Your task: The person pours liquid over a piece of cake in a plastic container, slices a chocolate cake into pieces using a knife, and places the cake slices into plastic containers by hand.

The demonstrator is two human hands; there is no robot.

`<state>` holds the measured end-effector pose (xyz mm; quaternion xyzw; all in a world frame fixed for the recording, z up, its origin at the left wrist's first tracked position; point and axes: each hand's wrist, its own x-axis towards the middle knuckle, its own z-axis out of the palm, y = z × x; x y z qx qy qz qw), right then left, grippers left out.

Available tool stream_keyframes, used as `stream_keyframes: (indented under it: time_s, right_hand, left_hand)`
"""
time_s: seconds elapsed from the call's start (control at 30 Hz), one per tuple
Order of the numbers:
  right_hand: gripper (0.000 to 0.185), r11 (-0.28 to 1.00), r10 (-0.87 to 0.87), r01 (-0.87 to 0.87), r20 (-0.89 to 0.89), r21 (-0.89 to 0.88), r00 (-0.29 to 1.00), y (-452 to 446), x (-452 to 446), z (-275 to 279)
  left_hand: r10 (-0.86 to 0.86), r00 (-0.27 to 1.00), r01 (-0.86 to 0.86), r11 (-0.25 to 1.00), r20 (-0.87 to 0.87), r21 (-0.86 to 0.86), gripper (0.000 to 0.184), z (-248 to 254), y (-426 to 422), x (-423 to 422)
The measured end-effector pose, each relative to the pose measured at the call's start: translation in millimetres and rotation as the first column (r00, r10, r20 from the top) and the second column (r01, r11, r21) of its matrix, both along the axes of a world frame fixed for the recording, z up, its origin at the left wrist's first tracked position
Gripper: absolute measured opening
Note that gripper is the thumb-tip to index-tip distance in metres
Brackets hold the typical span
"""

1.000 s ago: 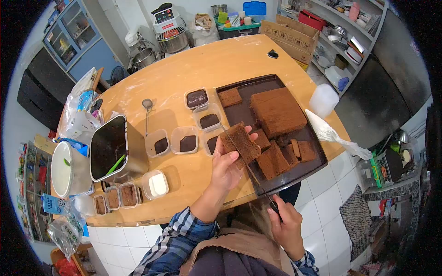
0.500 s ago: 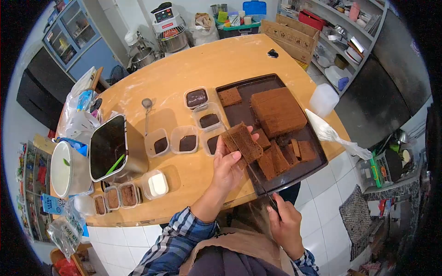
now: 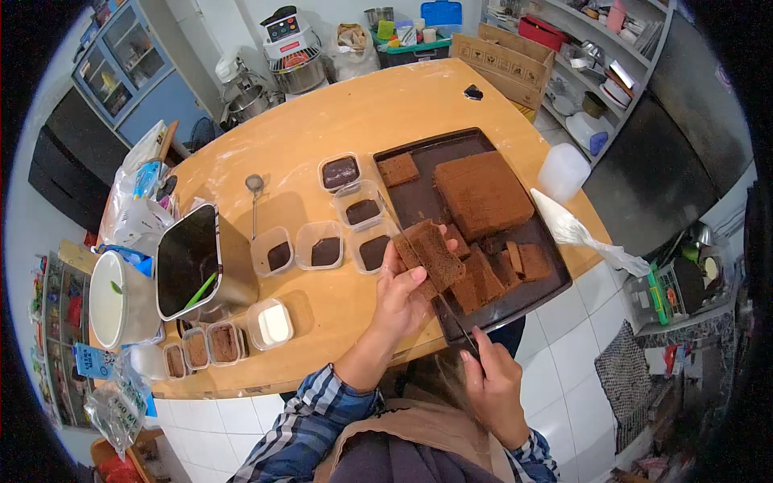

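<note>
My left hand (image 3: 396, 299) holds a piece of brown chocolate sponge cake (image 3: 437, 258) above the near-left part of the dark baking tray (image 3: 420, 197). Closed round its handle, my right hand (image 3: 495, 382) grips a long thin knife (image 3: 456, 319). The blade passes lengthwise through the held cake, with a thin strip (image 3: 405, 251) on its left side. In the tray lie a large cake block (image 3: 485, 193), a small square piece (image 3: 398, 169) and several cut slices (image 3: 477, 282). Clear cups (image 3: 324, 247) with dark contents stand left of the tray.
A deep metal container (image 3: 233, 270) with a green-handled tool and a white bucket (image 3: 121, 298) stand at the left. Several filled cups (image 3: 225, 342), one with a white filling (image 3: 275, 324), sit near the front edge. Right of the tray lies a white piping bag (image 3: 576, 225).
The knife has gone through the held cake, and a thin strip now stands apart from the larger piece, which leans to the right. Both hands stay nearly in place.
</note>
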<state>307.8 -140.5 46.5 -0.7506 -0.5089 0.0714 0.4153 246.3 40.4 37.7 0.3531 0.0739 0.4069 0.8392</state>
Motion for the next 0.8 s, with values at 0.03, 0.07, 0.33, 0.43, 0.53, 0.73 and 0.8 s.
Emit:
stream_keyframes:
  time_s: [0.03,0.07,0.33,0.43,0.53,0.73,0.8]
  right_hand:
    - [0.040,1.000,0.003,-0.003,0.002,0.000,1.000,-1.7,0.2,-1.2]
    - [0.040,1.000,0.006,-0.006,0.009,-0.005,1.000,-4.1,0.5,-2.0]
    - [0.034,0.999,-0.033,0.033,0.053,0.008,0.998,2.7,1.6,7.6]
    - [0.040,1.000,-0.022,0.022,0.039,0.009,0.999,4.1,1.7,-1.2]
    - [0.041,0.999,-0.029,0.032,0.067,-0.033,0.997,-3.2,-0.1,-5.0]
    - [0.040,0.998,-0.056,0.057,0.079,-0.004,0.995,10.7,1.7,-8.0]
    - [0.039,0.999,-0.050,0.049,0.072,0.009,0.996,12.9,2.0,-12.0]
  left_hand:
    - [0.004,1.000,-0.004,1.000,-0.004,-0.005,0.066,0.0,1.9,-0.9]
    - [0.008,1.000,-0.009,1.000,-0.009,-0.011,0.066,-0.7,3.7,-1.7]
    - [-0.004,1.000,0.004,1.000,-0.015,-0.001,0.066,-0.5,-4.4,2.1]
    - [0.011,1.000,-0.012,1.000,-0.020,-0.006,0.067,1.3,-6.9,1.8]
    - [0.029,0.999,-0.029,1.000,-0.037,-0.005,0.067,0.2,-4.0,-0.8]
    - [-0.016,0.999,0.015,1.000,-0.039,-0.010,0.067,-4.8,-14.1,4.1]
    - [-0.011,0.999,0.010,1.000,-0.034,-0.016,0.066,-5.2,-14.0,4.5]
